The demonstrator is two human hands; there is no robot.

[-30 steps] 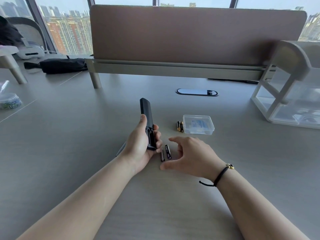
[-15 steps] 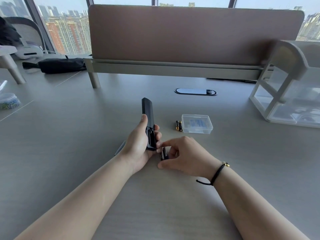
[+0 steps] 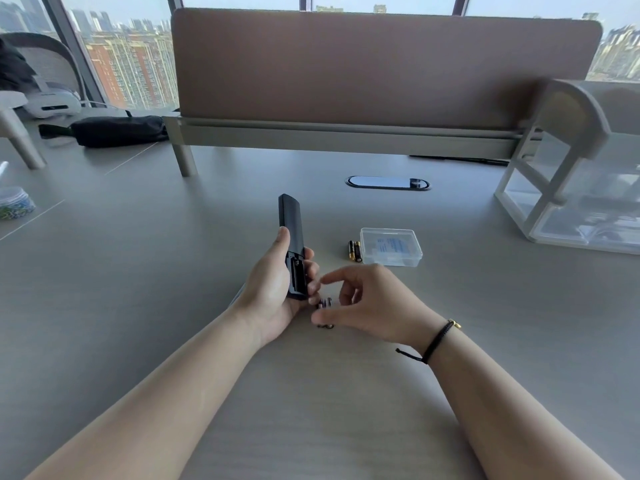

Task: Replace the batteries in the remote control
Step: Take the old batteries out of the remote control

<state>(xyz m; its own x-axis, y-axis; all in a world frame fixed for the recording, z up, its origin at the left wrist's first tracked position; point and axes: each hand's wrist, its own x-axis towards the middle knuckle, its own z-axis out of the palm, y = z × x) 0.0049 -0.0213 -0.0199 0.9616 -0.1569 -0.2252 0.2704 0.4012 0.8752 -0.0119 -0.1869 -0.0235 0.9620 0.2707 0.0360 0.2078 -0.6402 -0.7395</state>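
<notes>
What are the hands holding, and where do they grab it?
The left hand grips the remote by its lower end. The right hand pinches a battery.

An office desk by tall windows, lit by daylight.

A pale wood-grain desk (image 3: 346, 410) is backed by a brown divider (image 3: 381, 67) set on a grey rail (image 3: 346, 136). An oval cable port (image 3: 388, 183) is sunk into the desk before it. Behind, windows (image 3: 131, 64) are seen, with high-rise blocks beyond. A white rack (image 3: 568, 174) is placed at the right; a black pouch (image 3: 117, 130) and a chair (image 3: 45, 60) are seen at the left.
</notes>
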